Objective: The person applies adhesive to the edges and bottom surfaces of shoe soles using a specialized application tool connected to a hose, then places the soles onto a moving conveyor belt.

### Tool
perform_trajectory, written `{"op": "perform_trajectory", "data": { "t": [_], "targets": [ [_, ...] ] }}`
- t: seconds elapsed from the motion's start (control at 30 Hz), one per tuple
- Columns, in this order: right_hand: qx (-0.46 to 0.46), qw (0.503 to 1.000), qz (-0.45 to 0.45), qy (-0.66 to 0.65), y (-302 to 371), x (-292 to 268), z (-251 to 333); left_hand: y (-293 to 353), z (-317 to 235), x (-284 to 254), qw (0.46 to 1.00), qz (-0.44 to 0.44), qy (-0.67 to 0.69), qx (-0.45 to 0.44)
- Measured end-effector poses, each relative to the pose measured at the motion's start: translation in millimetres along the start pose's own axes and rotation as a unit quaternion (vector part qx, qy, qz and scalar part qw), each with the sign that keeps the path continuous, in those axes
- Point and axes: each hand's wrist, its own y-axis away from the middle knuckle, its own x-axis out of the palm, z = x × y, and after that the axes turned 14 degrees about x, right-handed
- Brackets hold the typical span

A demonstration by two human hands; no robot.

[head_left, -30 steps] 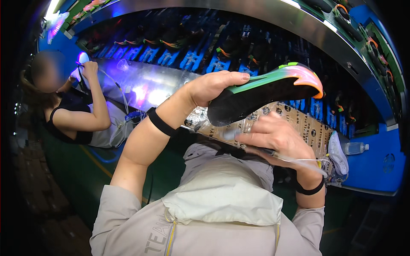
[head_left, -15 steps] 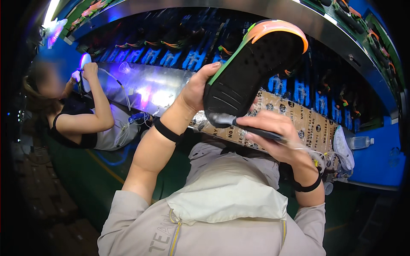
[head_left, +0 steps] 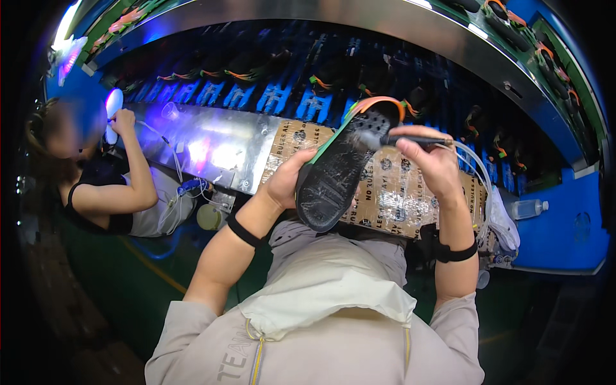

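A black shoe sole (head_left: 327, 183) with a green and orange edge slants in front of me, its inner face up. My left hand (head_left: 285, 181) grips it along its left side, fingers out of sight beneath it. The face looks wet and shiny, and small holes show at its far end. My right hand (head_left: 433, 160) is closed on the dark handle of a brush (head_left: 417, 139). The pale bristles touch or nearly touch the sole near those holes, blurred by motion. From the brush handle a clear hose (head_left: 478, 167) curls away to the right.
Beneath the sole is a taped cardboard sheet (head_left: 385, 199) on the bench. A row of blue holders (head_left: 273, 96) carrying shoe parts runs behind it. At right stands a plastic bottle (head_left: 529, 208) beside a white cloth (head_left: 504, 221). A co-worker (head_left: 102, 186) sits at left holding a white sole.
The sole has come lower and farther from my face. The brush has moved from its near end up to the far end, and the face looks wetter. My left hand keeps its grip.
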Motion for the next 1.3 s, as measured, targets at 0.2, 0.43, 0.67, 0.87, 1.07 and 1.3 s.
{"op": "perform_trajectory", "data": {
  "t": [0.2,0.43,0.67,0.87,1.07,1.3],
  "targets": [
    [-0.234,0.944,-0.081,0.217,5,38,-24,10,19,-7,0.993,-0.098,0.064,0.009],
    [-0.164,0.958,0.192,0.133,37,48,-8,19,15,-25,0.993,-0.087,0.035,0.078],
    [0.057,0.998,-0.004,-0.028,26,49,-38,25,23,-4,0.983,-0.075,-0.094,0.139],
    [0.083,0.996,-0.041,0.005,27,50,-52,26,26,1,0.959,-0.111,-0.155,0.210],
    [0.013,0.990,-0.098,0.100,29,52,-61,31,23,-2,0.946,-0.138,-0.191,0.220],
    [0.054,0.996,-0.066,0.000,35,39,-96,50,26,-37,0.954,-0.198,-0.116,0.194]
  ]
}}
